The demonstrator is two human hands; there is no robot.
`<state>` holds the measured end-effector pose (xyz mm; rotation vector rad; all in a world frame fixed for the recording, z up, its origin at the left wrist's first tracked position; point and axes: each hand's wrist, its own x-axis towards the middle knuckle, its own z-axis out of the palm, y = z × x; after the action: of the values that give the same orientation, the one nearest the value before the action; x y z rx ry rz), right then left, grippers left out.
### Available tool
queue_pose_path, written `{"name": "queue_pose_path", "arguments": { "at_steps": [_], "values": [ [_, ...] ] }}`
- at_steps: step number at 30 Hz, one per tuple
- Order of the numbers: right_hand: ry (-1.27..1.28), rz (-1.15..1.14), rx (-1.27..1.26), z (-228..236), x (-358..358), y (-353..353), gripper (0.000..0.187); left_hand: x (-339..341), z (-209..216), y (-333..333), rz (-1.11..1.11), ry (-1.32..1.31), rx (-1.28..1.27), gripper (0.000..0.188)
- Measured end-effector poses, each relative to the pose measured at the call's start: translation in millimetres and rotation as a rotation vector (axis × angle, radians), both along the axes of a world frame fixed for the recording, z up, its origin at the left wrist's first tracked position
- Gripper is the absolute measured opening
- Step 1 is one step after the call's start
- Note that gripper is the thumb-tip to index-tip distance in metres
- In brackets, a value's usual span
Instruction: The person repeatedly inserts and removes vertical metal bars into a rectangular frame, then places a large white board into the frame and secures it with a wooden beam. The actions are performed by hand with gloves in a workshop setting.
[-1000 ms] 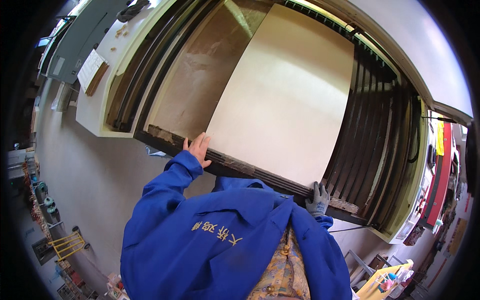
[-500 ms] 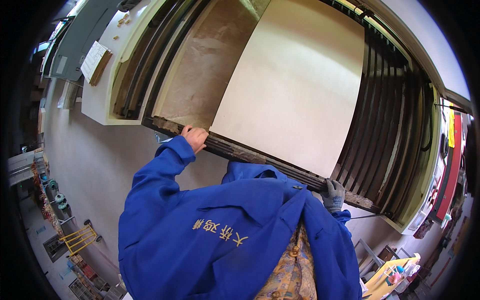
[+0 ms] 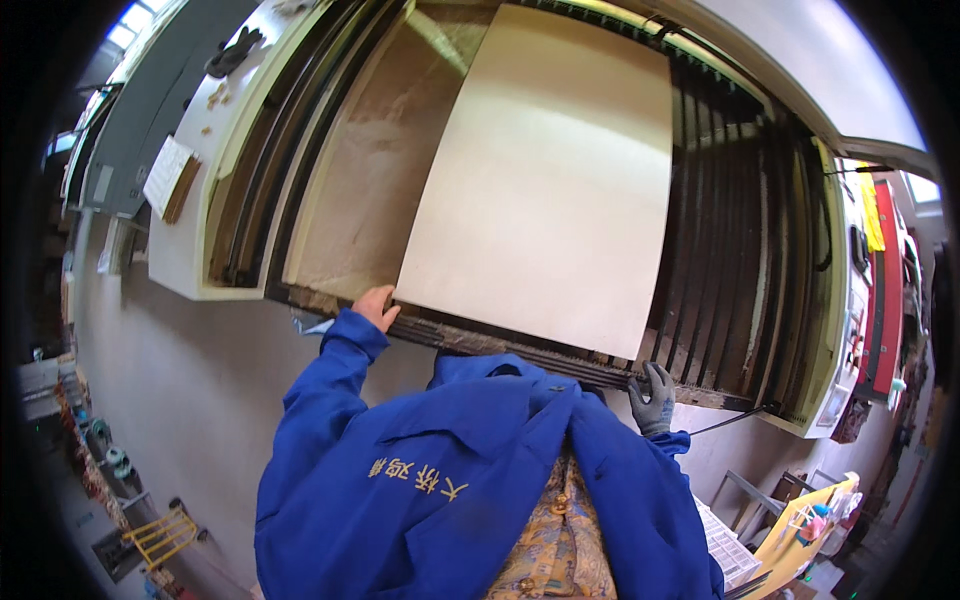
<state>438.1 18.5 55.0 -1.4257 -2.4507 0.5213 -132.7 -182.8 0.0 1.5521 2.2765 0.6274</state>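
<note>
A large pale rectangular board [image 3: 545, 190] lies flat on the bed of a machine, over dark parallel slats [image 3: 712, 240]. My left hand [image 3: 377, 307], bare, is at the board's near left corner with its fingers bent over the worn front rail [image 3: 480, 345]. My right hand [image 3: 653, 398] wears a grey glove. Its thumb and fingers are spread at the rail, just below the near right corner of the board. To the left of the board lies a dusty brown panel [image 3: 365, 170].
On the machine's white left side [image 3: 195, 245] are a paper-topped stack [image 3: 170, 178], small yellowish pieces and a black glove [image 3: 235, 52]. A raised white cover [image 3: 835, 70] stands at the far right. A yellow wheeled cart [image 3: 163, 537] is on the floor, lower left.
The view has shifted, so the board and machine appear farther left. My left hand stays by the near left corner. The gloved right fingers are spread wider at the rail.
</note>
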Motion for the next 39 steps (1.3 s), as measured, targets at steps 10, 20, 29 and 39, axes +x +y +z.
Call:
{"name": "queue_pose_path", "arguments": {
  "at_steps": [10, 20, 29, 39],
  "values": [
    [-0.221, -0.196, -0.045, -52, -33, 21, 0.055, 0, -13, 18, -0.062, 0.117, -0.081, 0.039],
    [-0.196, -0.168, -0.078, -58, -33, 20, 0.043, 1, -31, 10, -0.062, 0.133, 0.066, 0.037],
    [-0.089, -0.203, -0.096, -70, -26, 17, 0.039, 1, -30, 11, -0.089, 0.152, 0.108, 0.035],
    [0.06, -0.251, -0.138, -73, -24, 15, 0.042, 1, -22, 11, -0.106, 0.135, 0.132, 0.036]
  ]
}}
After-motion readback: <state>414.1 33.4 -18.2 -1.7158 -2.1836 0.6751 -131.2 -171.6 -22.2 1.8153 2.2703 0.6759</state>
